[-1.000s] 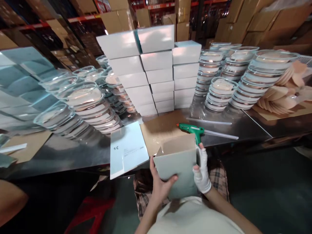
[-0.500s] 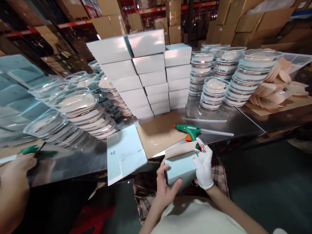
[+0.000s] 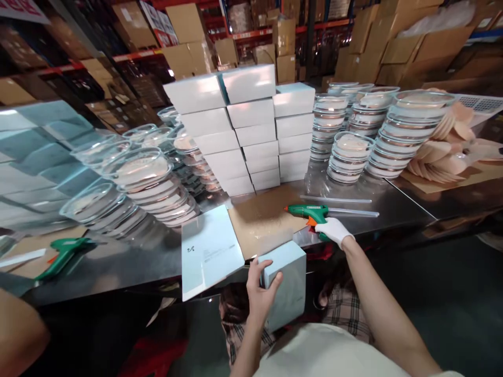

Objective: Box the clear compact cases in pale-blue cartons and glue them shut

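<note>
A pale blue box (image 3: pixel 290 280) is tilted at the table's front edge, above my lap. My bare left hand (image 3: pixel 262 288) grips its left side, thumb and fingers around the edge. Farther right, my right hand (image 3: pixel 333 230), in a white glove, is closed around the handle of a green glue gun (image 3: pixel 310 210) with an orange trigger. The gun lies with its nozzle pointing left over a brown cardboard sheet (image 3: pixel 263 214). A flat pale blue panel (image 3: pixel 210 251) with small print lies left of the cardboard.
White boxes (image 3: pixel 251 112) are stacked behind the cardboard. Stacks of clear round containers (image 3: pixel 349 157) stand on both sides. Two clear glue sticks (image 3: pixel 353 212) lie right of the gun. A second green glue gun (image 3: pixel 63 254) lies at left, near another person's arm (image 3: pixel 19 335).
My right hand has left the box and moved up to the glue gun's handle. The box has turned in my left hand. At left, the other person's hand has let go of the second gun.
</note>
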